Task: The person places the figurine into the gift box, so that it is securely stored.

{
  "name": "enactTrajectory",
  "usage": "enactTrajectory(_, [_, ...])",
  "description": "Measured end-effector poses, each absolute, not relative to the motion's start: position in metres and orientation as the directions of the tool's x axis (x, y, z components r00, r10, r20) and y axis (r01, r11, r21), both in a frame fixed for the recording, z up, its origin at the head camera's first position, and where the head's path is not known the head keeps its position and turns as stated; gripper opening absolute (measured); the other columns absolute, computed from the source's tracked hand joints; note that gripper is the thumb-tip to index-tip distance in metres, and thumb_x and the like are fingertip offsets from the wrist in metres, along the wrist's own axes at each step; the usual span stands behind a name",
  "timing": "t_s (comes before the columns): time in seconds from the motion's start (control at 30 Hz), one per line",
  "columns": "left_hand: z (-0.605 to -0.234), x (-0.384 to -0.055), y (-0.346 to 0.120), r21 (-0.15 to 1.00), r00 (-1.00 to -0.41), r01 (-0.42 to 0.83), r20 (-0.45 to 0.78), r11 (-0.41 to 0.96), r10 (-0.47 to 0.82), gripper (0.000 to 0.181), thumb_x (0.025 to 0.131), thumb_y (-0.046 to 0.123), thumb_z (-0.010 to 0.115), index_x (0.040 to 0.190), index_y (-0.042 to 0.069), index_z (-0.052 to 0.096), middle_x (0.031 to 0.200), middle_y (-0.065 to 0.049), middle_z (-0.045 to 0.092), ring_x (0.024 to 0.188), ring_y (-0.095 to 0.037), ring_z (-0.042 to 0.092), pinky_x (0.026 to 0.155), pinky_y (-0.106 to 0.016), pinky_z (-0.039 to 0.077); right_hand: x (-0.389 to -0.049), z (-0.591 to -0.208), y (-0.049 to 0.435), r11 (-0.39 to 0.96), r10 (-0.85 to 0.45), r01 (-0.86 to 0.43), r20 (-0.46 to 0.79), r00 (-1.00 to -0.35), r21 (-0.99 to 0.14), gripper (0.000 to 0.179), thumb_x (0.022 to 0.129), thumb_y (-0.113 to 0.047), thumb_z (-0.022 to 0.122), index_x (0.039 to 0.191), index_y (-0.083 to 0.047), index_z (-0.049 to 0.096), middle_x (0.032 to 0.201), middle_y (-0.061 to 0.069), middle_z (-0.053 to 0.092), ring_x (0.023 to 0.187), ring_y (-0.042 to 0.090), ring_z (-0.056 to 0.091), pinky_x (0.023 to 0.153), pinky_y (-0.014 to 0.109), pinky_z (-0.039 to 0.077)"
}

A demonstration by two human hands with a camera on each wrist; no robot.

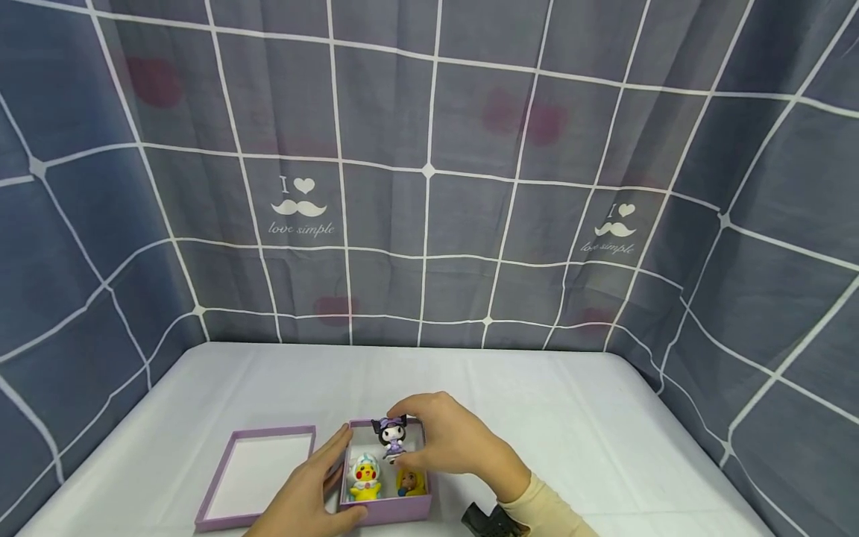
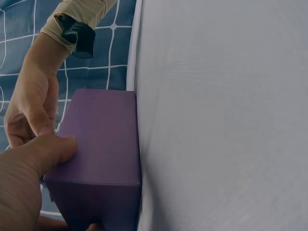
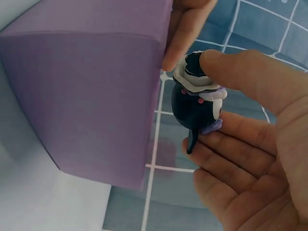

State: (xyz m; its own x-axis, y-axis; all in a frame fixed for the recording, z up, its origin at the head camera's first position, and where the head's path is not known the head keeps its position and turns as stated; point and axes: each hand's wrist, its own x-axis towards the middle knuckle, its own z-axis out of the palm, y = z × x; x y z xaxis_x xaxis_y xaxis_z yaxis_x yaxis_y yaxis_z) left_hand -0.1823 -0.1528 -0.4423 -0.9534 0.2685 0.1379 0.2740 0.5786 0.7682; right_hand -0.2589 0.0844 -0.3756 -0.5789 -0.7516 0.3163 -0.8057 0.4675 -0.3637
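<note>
My right hand point(image 1: 459, 440) pinches a small figurine point(image 1: 391, 434) with a black pointed hood, white face and purple dress, holding it upright over an open purple box point(image 1: 396, 511). In the right wrist view, the thumb is on the base of the figurine point(image 3: 192, 106) and the fingers are at its head, beside the box wall. My left hand point(image 1: 305, 488) grips the box at its left side, thumb at the front corner. Inside the box are a yellow figurine point(image 1: 365, 477) with a pale blue hood and a yellow-haired figurine point(image 1: 411, 482), partly hidden by the front wall.
A purple-rimmed lid point(image 1: 258, 477), white inside, lies left of the box, partly behind my left hand. White cloth point(image 1: 537, 403) covers the table. A grey checked curtain point(image 1: 382, 209) hangs behind and at both sides. A black device point(image 1: 493, 520) is at my right wrist.
</note>
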Motion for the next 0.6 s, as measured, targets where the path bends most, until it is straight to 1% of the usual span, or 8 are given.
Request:
enactTrajectory(0.17, [-0.443, -0.182, -0.152, 0.801, -0.951, 0.267, 0.130, 0.535, 0.280, 0.109, 0.070, 0.042, 0.086, 0.150, -0.005, 0.028, 0.156, -0.023, 0.025, 0.139, -0.045, 0.028, 0.100, -0.042, 0.044, -0.260, -0.383, 0.077, 0.491, -0.754, -0.786, 0.269, -0.599, -0.375, 0.048, 0.071, -0.027, 0.086, 0.114, -0.014, 0.069, 0.106, -0.014, 0.067, 0.095, -0.001, 0.060, 0.086, 0.018, 0.051])
enactTrajectory(0.3, [-0.442, -0.182, -0.152, 0.803, -0.950, 0.270, 0.132, 0.530, 0.284, 0.108, 0.070, 0.041, 0.086, 0.149, -0.006, 0.029, 0.155, -0.025, 0.026, 0.138, -0.047, 0.028, 0.100, -0.044, 0.044, -0.259, -0.388, 0.072, 0.517, -0.752, -0.778, 0.245, -0.612, -0.357, 0.050, 0.071, -0.028, 0.087, 0.116, -0.013, 0.070, 0.110, -0.012, 0.067, 0.100, 0.000, 0.060, 0.089, 0.020, 0.051])
enactTrajectory(0.43, [-0.443, -0.182, -0.153, 0.803, -0.947, 0.279, 0.140, 0.526, 0.289, 0.108, 0.070, 0.039, 0.086, 0.149, -0.007, 0.029, 0.155, -0.026, 0.026, 0.137, -0.048, 0.028, 0.100, -0.045, 0.044, -0.260, -0.391, 0.069, 0.537, -0.747, -0.769, 0.229, -0.624, -0.345, 0.051, 0.071, -0.030, 0.087, 0.116, -0.014, 0.070, 0.112, -0.012, 0.067, 0.101, 0.002, 0.059, 0.089, 0.021, 0.052])
enactTrajectory(0.6, [-0.442, -0.182, -0.152, 0.785, -0.947, 0.289, 0.152, 0.548, 0.282, 0.108, 0.070, 0.042, 0.086, 0.149, -0.006, 0.030, 0.154, -0.024, 0.027, 0.137, -0.047, 0.030, 0.102, -0.048, 0.041, -0.260, -0.393, 0.066, 0.535, -0.753, -0.787, 0.251, -0.609, -0.306, 0.051, 0.069, -0.028, 0.087, 0.115, -0.014, 0.070, 0.109, -0.012, 0.067, 0.097, -0.001, 0.059, 0.086, 0.018, 0.051])
